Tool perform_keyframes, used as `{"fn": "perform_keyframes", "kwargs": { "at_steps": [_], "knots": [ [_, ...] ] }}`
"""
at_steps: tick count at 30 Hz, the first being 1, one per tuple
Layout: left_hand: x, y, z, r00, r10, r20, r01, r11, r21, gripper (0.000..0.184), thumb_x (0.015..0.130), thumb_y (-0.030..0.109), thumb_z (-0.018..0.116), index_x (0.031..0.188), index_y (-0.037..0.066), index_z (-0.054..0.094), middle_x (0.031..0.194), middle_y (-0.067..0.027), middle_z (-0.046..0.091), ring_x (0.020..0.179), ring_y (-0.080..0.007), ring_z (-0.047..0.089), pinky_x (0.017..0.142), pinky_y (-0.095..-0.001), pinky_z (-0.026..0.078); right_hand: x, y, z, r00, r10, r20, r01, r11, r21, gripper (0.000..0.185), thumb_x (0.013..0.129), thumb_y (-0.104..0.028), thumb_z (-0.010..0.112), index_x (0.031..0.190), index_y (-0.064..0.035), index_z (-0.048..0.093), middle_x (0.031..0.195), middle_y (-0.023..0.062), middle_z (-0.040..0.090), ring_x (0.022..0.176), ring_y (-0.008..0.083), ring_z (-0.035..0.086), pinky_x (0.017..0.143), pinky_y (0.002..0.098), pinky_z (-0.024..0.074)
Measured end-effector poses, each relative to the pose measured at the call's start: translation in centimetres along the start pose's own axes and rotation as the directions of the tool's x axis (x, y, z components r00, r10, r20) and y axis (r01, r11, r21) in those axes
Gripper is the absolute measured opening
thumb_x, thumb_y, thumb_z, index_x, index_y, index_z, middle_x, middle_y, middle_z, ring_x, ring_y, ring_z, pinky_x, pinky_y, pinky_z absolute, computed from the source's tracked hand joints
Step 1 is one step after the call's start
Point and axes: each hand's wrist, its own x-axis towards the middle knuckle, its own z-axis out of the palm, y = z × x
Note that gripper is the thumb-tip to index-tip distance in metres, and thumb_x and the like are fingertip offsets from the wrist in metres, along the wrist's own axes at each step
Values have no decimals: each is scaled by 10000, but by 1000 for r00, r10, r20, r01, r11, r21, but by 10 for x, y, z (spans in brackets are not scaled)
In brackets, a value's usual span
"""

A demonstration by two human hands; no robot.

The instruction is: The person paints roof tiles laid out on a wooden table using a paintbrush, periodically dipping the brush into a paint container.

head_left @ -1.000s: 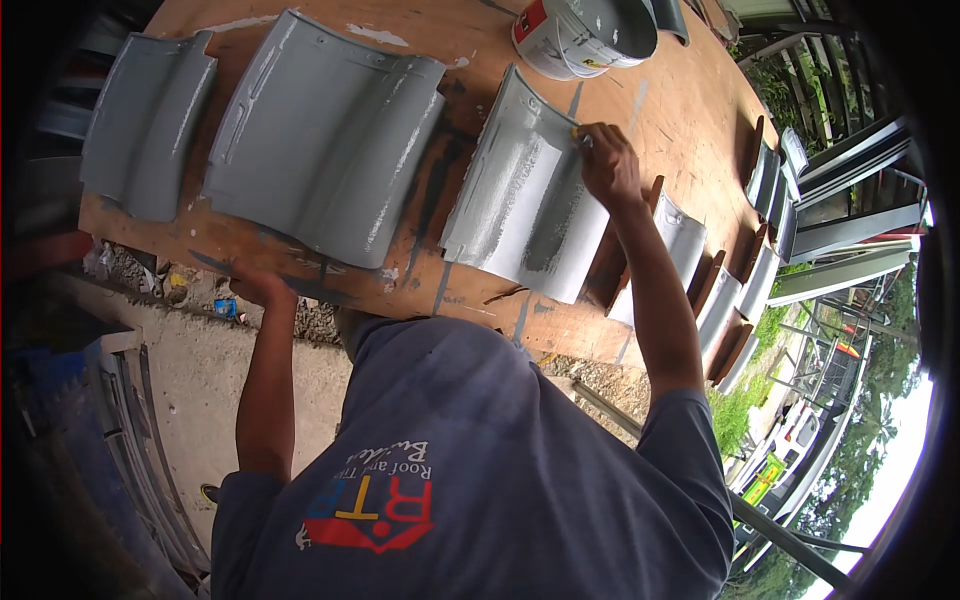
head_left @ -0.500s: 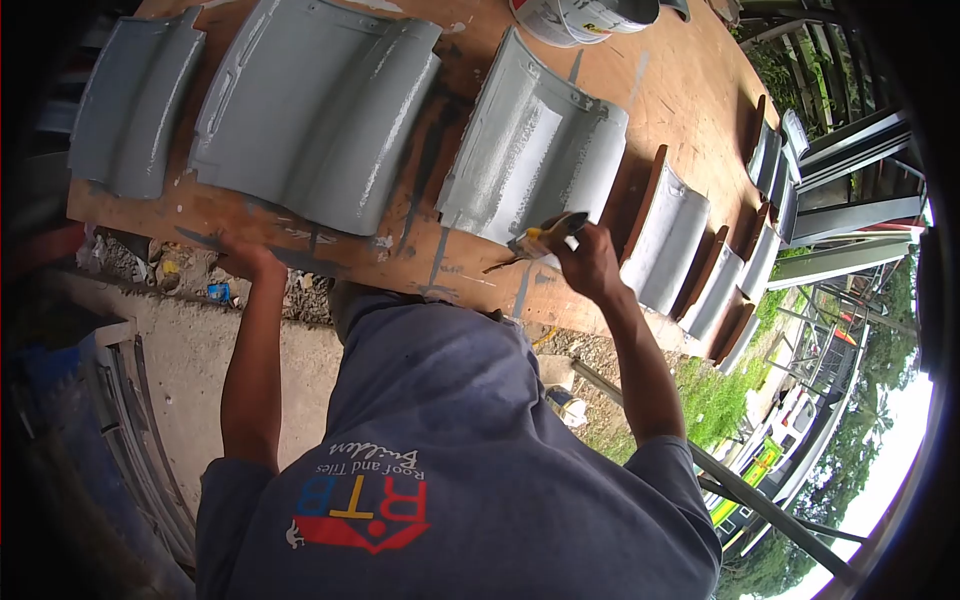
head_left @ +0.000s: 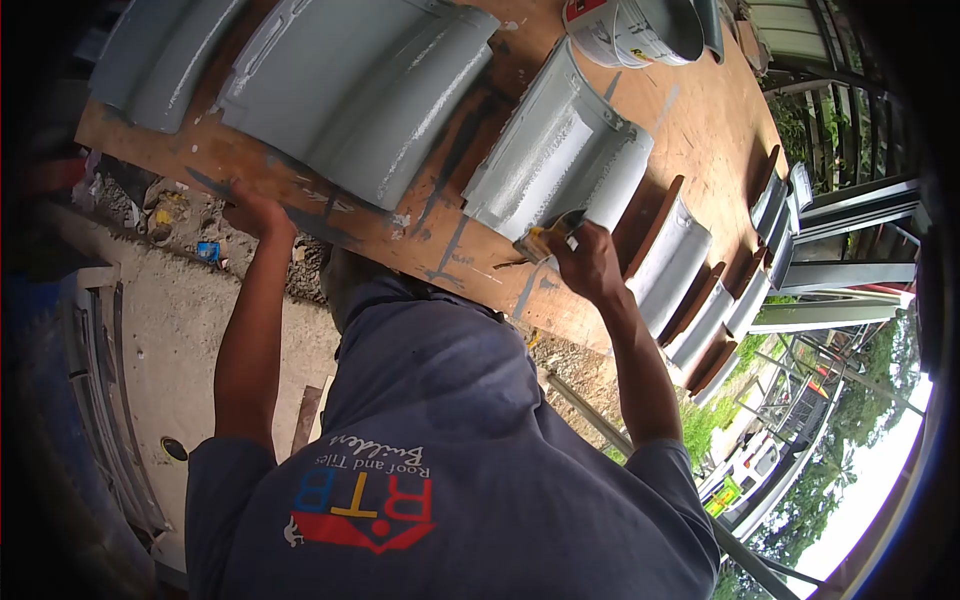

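Observation:
My right hand (head_left: 588, 262) is closed around a paintbrush (head_left: 545, 242) with a yellowish part. Its bristle end meets the near edge of a half-painted grey roof tile (head_left: 555, 150), which has a pale, shiny strip along its middle. At the board's near edge, my left hand (head_left: 258, 212) rests with its fingers laid on the wood, apart and holding nothing. Beyond that hand lies a larger grey roof tile (head_left: 350, 90), and another grey tile (head_left: 165, 60) sits at the far left.
The wooden board (head_left: 480, 262) has dark paint smears. A white paint bucket (head_left: 630, 30) stands at its back. Several tiles with brown edges (head_left: 672, 265) lie to the right. Metal beams (head_left: 850, 235) jut in at the right. Rubble and concrete (head_left: 180, 300) show below.
The view has shifted, so the board and tiles sit a little differently in frame. My right hand and brush are now closer to the tile's near edge. My left hand stays on the board edge.

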Motion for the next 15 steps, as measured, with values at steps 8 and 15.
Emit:
{"fn": "perform_keyframes", "kwargs": {
  "at_steps": [8, 15],
  "knots": [
    [-1, 4, -1, 999, 31, 27, -32, 999, 29, 731, 930, 453, 629, 1291, -144, 411, 1272, -333, 534, 1113, -427, 643, 874, -542, 608, 8, -2, -9, 999, 14, -51, -16, 999, -35, 132, 896, -93, 725, 910, 5, 637, 826, 195, 653, 741, 406, 659, 673, 459, 522],
    [-5, 4, -2, 999, 35, 39, -35, 999, 4, 739, 937, 461, 621, 1305, -145, 408, 1287, -345, 534, 1121, -437, 639, 875, -538, 605, 28, 38, -15, 982, 184, -51, -184, 983, 6, 179, 913, -144, 724, 965, 17, 663, 837, 211, 678, 801, 407, 694, 713, 447, 528]
  ]
}}
